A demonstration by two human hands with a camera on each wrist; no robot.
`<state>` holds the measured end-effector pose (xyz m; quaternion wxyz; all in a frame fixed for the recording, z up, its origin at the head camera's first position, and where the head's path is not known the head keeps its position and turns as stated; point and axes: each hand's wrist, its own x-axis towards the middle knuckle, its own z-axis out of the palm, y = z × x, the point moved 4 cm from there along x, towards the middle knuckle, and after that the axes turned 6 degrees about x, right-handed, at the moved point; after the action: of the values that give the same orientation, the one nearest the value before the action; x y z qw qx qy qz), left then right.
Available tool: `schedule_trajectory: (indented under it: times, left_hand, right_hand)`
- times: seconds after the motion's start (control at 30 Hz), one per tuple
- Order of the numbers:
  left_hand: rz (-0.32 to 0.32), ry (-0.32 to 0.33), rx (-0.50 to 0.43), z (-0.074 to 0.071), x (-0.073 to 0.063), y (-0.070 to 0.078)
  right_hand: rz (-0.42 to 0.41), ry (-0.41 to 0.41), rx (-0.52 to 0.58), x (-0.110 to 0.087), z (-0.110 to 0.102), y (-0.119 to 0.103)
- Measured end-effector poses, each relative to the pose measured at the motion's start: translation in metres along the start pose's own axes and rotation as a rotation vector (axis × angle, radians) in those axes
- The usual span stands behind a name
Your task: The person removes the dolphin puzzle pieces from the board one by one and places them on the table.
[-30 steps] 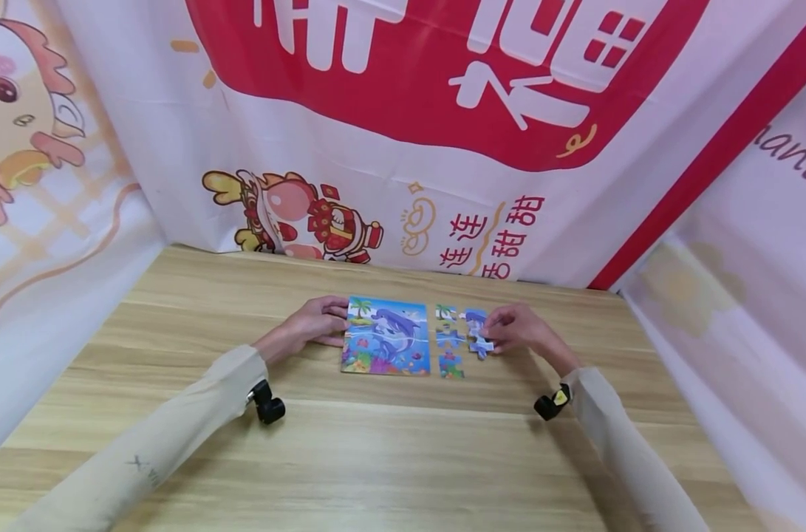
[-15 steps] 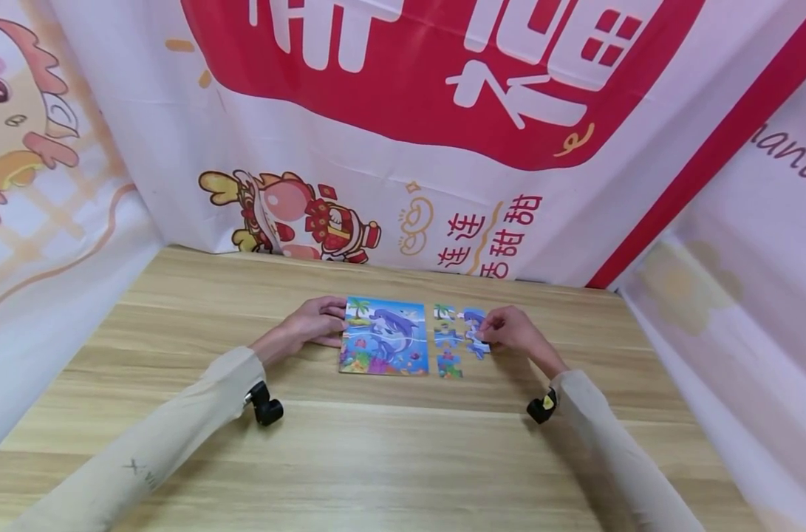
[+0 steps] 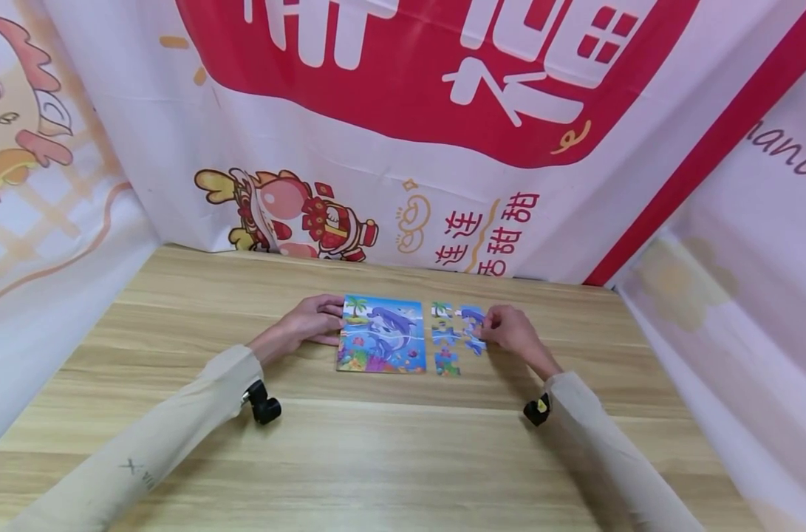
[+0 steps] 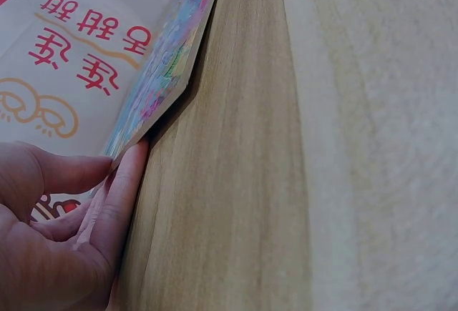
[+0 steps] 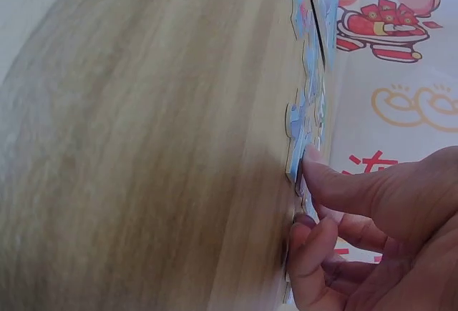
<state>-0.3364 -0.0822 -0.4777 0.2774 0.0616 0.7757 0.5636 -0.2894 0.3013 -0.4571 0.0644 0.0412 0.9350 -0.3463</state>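
A square dolphin picture board [image 3: 379, 336] lies flat on the table. My left hand [image 3: 309, 321] holds its left edge, with thumb and finger at the corner in the left wrist view. Right of the board stands a column of loose jigsaw pieces, a palm-tree piece [image 3: 442, 310] at the top and a coral piece [image 3: 448, 363] at the bottom. Beside this column, my right hand [image 3: 511, 329] pinches a blue jigsaw piece [image 3: 474, 344] just under a dolphin piece [image 3: 472, 314]. Its fingers partly hide these pieces; whether the two interlock, I cannot tell.
The wooden table [image 3: 389, 451] reaches back to a white printed cloth [image 3: 349, 148]. More printed cloth hangs on the left and right sides. Each forearm carries a small black wrist camera [image 3: 264, 408] over the tabletop.
My right hand has moved slightly left with the blue piece, which now lies closer in line with the dolphin piece above. The left hand still holds the board.
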Motion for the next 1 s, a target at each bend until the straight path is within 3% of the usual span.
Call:
schedule_trajectory:
  times: [0.77,1.0]
  left_hand:
    - [-0.028,-0.009,0.034,0.001,0.000,0.001]
    - [-0.036,-0.002,0.024,-0.001,-0.002,0.001]
  right_hand:
    - [0.063,-0.056,0.102,-0.007,-0.006,0.000]
    - [0.013,-0.018,0.078,-0.006,-0.006,-0.014]
